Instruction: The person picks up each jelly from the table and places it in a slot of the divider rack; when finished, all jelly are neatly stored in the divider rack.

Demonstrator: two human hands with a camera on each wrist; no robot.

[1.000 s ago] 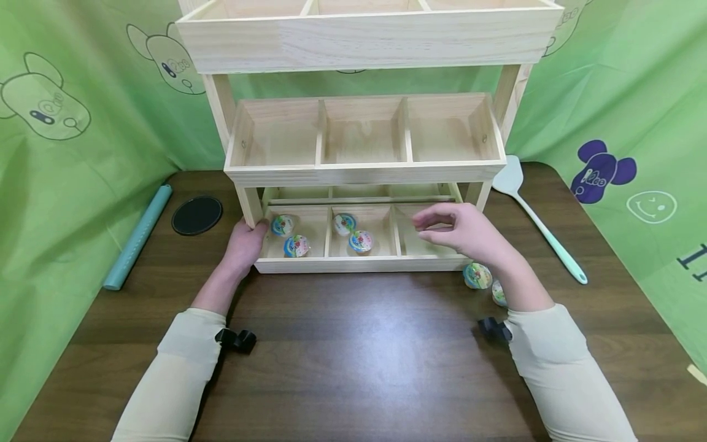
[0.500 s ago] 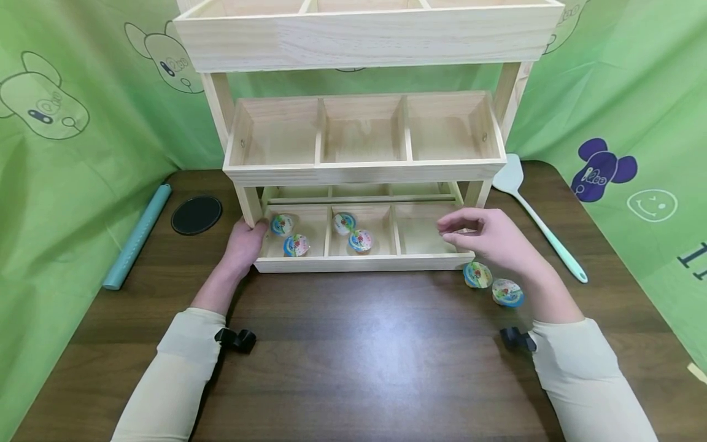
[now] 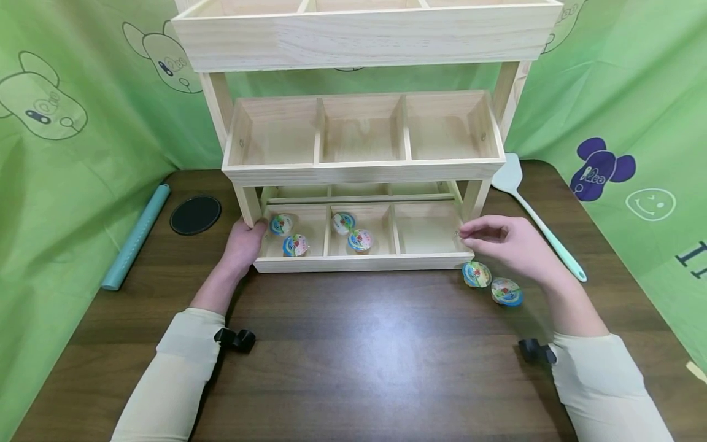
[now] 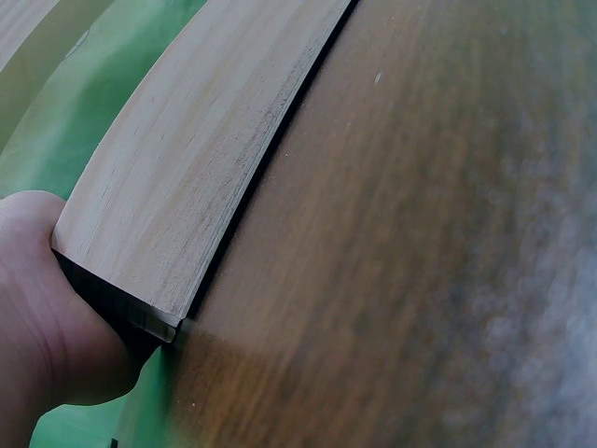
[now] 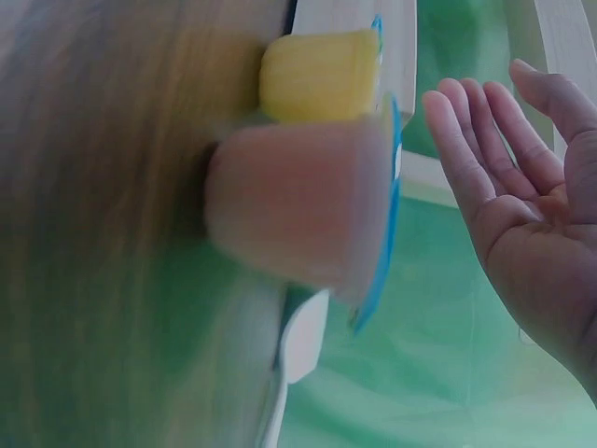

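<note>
My left hand [image 3: 244,248] grips the left end of the bottom tray [image 3: 353,265] of a wooden tiered shelf; its thumb base lies against the tray's end in the left wrist view. My right hand [image 3: 505,242] hovers by the tray's right end, nothing in it, fingers loosely extended. Beneath it, outside the tray, two jelly cups stand on the table: a yellow one [image 5: 322,75] and a pink one [image 5: 289,205] with a blue-rimmed lid. Two more cups [image 3: 295,245] sit in the left compartment and two [image 3: 360,240] in the middle one. Most left fingers are hidden.
Above rise the shelf's middle tier [image 3: 361,173] and top tier [image 3: 364,43]. A pale spatula [image 3: 544,227] lies at the right. On the left are a black round disc [image 3: 196,215] and a blue cylinder [image 3: 136,239]. Green printed cloth [image 3: 618,98] surrounds the table.
My right hand has drawn back to the right from over the right compartment, uncovering the second jelly cup on the table. My left hand keeps its place on the tray.
</note>
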